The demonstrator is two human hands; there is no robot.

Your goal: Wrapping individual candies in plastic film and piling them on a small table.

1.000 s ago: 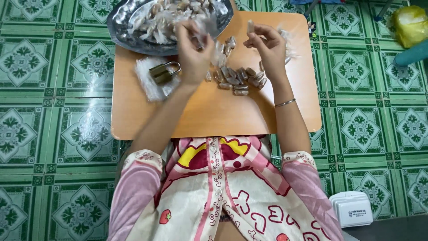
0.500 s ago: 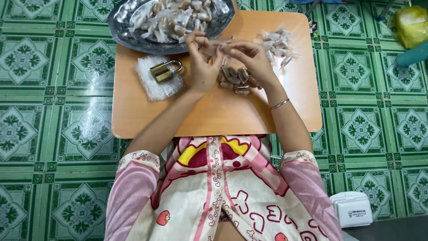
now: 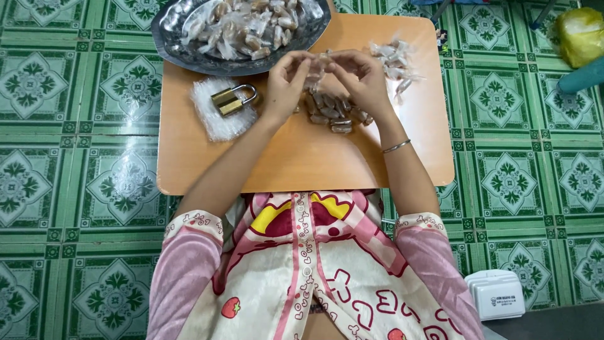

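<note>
Green patterned floor tiles point(image 3: 75, 82) under a low wooden table point(image 3: 302, 157).

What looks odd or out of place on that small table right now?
A brass padlock sits on the stack of clear wrappers, left of the left hand. It looks odd among sweets, though it seems to weigh the stack down. Nothing looks spilled.

On the desk point(image 3: 302, 157) a tray point(image 3: 173, 53) of wrapped candies point(image 3: 251, 25) lies at the far edge. Before it, to the left, a padlock point(image 3: 231, 101) lies on a stack of wrappers point(image 3: 211, 123) — to the right, bare candies point(image 3: 333, 116) lie in a small group, and further right a heap of wrapped pieces point(image 3: 393, 60).
</note>
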